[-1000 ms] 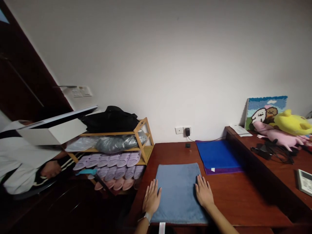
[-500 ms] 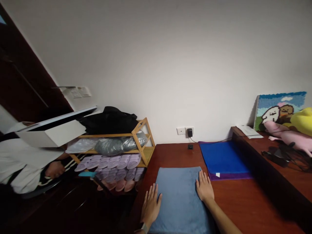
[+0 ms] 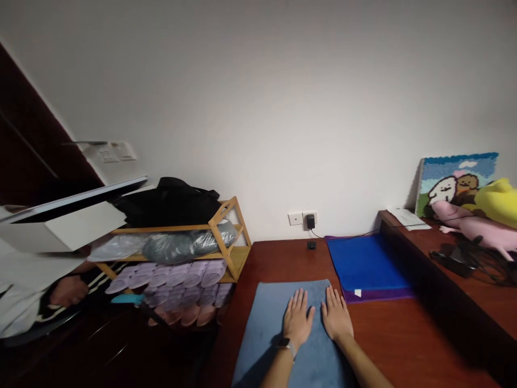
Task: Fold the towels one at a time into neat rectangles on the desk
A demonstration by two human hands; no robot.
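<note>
A grey-blue towel lies spread flat on the reddish-brown table. My left hand, with a watch on its wrist, rests palm down on the towel right of its middle, fingers stretched out. Beside it, my right hand lies flat along the towel's right edge, its fingers straight too. A small gap separates the two hands. Neither holds anything. Farther back on the right is a bright blue cloth with a white tag, on top of a purple cloth.
A raised ledge on the right bears a pink plush toy, a yellow plush and a dog picture. Left stands a wooden rack with slippers and a black bag. A person's hand shows at far left.
My left hand has moved right from the towel's left edge onto its surface, near my right hand. My right hand stays at the right edge. The view has shifted slightly.
</note>
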